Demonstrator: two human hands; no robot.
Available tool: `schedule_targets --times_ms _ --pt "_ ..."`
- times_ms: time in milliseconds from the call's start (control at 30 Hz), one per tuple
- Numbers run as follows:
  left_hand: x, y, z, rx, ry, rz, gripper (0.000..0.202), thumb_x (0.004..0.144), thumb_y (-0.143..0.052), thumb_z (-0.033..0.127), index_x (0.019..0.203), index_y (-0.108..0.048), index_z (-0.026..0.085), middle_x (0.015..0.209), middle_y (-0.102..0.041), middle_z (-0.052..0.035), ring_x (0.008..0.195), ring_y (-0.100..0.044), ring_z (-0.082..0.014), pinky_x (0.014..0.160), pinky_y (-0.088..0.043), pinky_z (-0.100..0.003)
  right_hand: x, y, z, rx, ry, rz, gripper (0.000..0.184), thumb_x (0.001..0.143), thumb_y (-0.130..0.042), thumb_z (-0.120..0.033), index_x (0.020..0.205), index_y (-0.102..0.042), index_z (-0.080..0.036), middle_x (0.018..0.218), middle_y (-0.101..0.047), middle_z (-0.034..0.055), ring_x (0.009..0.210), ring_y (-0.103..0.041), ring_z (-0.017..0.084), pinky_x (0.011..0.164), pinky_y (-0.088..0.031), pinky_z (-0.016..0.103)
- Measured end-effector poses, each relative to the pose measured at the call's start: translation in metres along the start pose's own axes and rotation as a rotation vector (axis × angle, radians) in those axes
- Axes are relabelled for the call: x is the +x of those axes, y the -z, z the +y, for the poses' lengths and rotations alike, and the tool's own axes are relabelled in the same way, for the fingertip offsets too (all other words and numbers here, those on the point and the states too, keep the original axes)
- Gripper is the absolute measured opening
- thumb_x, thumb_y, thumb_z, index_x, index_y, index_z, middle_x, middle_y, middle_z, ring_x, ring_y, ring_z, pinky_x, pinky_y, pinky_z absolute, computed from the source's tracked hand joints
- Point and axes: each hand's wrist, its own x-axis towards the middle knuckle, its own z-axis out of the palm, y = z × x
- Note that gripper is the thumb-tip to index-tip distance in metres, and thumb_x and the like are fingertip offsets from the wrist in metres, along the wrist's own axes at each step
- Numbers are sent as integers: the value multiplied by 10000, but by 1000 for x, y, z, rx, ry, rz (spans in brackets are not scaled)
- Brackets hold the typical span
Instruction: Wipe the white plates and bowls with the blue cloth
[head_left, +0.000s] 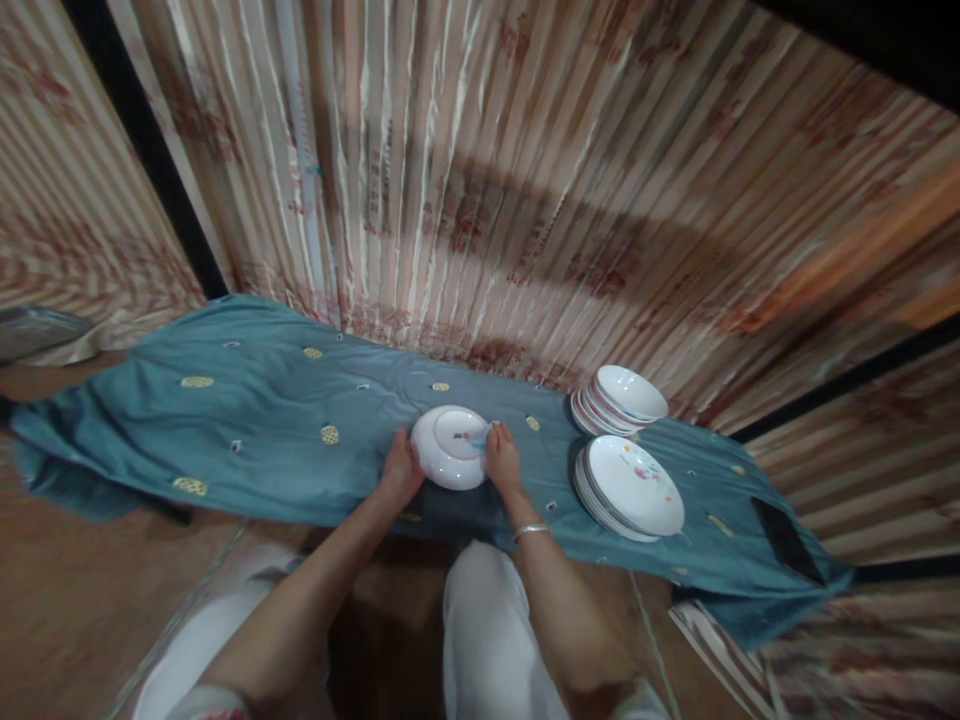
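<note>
A white plate (451, 446) is held bottom side up over a blue embroidered cloth (270, 430). My left hand (401, 470) grips its left rim with closed fingers. My right hand (502, 459) is closed at the plate's right edge and pinches a small blue thing (480, 435) against the plate's base; I cannot make out what it is. A silver bangle (532, 530) sits on my right wrist.
To the right on the cloth stand a stack of white flat plates (630, 487) and, behind it, a stack of white bowls with red rims (621, 398). A striped curtain (525, 180) hangs close behind. A dark flat object (787, 540) lies at the cloth's right end.
</note>
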Motion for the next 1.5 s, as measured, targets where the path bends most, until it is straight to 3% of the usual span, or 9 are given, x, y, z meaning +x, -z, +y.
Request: schedule_targets --times_ms 200,367,467,600,800,1000,1200,1500 --pt "0 2 0 -18 11 -6 461 1028 -365 357 1341 -589 103 881 -788 -95 887 -750 -228 883 -568 -286 -21 -2 3 67 -3 58 471 996 -286 -204 1357 -550 -57 1430 -564 242 1393 -494 242 1158 -381 441" --pt "-5 -1 0 -6 -5 -3 493 1039 -322 346 1349 -573 56 851 -785 -114 906 -750 -242 879 -575 -303 -34 -2 1 46 -3 94 481 996 -278 -210 1374 -531 -54 1444 -550 246 1411 -476 249 1158 -383 453" --pt "-7 -3 1 -8 -2 4 483 1037 -325 345 1357 -570 78 860 -787 -107 924 -749 -253 892 -576 -321 -41 -5 2 76 10 124 498 998 -261 -234 1387 -514 -53 1444 -540 265 1414 -470 277 1140 -392 515" --pt "-8 -5 1 0 -13 10 469 1042 -314 336 1339 -585 94 875 -789 -100 955 -747 -238 911 -568 -306 -50 -7 4 76 19 142 511 996 -266 -246 1398 -500 -34 1448 -534 271 1424 -456 281 1151 -381 510" --pt "-8 -5 0 -21 -11 -2 451 1036 -351 341 1346 -583 110 946 -789 -104 935 -750 -234 899 -574 -310 -63 -10 5 67 52 157 543 1003 -243 -279 1426 -467 -24 1464 -515 273 1442 -429 291 1153 -380 529" --pt "-12 -8 1 -11 -17 4 460 1048 -305 325 1275 -612 70 890 -784 -98 969 -745 -238 934 -561 -316 -75 -12 7 39 83 153 568 1017 -237 -308 1461 -427 -8 1502 -470 274 1468 -387 275 1178 -362 491" --pt "-8 -5 0 -16 -12 -9 433 1035 -349 332 1286 -622 107 923 -789 -97 955 -745 -240 916 -564 -312 -88 -12 10 77 124 112 576 1014 -291 -319 1508 -370 -33 1556 -381 286 1475 -369 312 1168 -367 538" --pt "-8 -6 0 -18 -9 8 436 1042 -316 337 1232 -647 127 920 -784 -84 983 -732 -206 921 -543 -255 -108 -9 8 45 320 48 582 1006 -281 -196 1582 -255 -110 1666 -201 167 1549 -178 236 1228 -303 465"
